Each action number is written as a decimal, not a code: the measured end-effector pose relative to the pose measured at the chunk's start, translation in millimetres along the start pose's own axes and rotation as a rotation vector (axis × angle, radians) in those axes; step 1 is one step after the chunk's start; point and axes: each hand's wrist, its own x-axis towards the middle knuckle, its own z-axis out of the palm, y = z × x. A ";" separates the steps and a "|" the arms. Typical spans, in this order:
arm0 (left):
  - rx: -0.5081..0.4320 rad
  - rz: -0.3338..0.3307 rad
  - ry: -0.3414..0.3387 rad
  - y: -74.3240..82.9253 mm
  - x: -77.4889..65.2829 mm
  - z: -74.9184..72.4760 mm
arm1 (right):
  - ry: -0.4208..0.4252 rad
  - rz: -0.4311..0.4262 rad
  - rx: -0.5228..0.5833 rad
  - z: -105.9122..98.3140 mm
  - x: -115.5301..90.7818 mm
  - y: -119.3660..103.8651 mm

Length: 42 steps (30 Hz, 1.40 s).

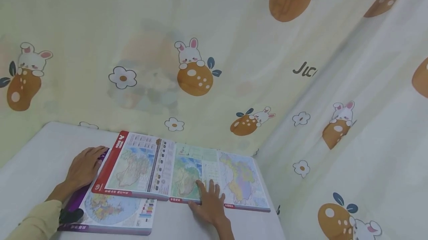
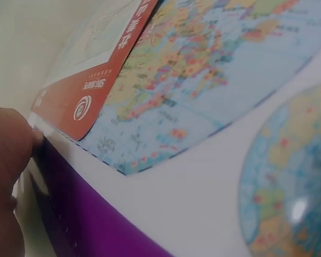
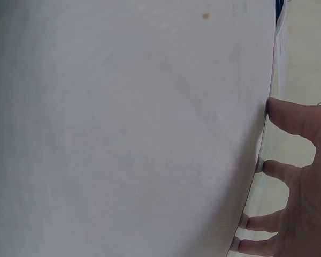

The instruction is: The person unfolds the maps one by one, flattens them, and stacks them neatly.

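Note:
My left hand rests on the left edge of a purple-bordered world map, its fingers reaching toward the far corner. In the left wrist view, part of this hand shows beside the purple border. A red-bordered map overlaps the upper part of the purple one. My right hand lies with fingers spread over the near edge of a green-and-blue relief map. The right wrist view has its fingertips at a pale surface's edge.
To the right of the relief map lies a colourful map with a red label along its near edge. All lie on a white table. A curtain printed with rabbits and flowers hangs behind and to the right.

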 end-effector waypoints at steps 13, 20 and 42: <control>-0.022 -0.031 -0.022 13.2 -5.8 -4.7 | 0.054 -0.034 -0.053 2.3 10.4 10.1; -0.118 -0.049 -0.001 14.1 -11.4 -7.2 | 0.186 -0.037 -0.022 -6.8 8.1 -25.8; 0.024 -0.416 -0.249 73.0 -38.7 -66.3 | 0.152 0.192 0.505 22.1 -23.6 -135.1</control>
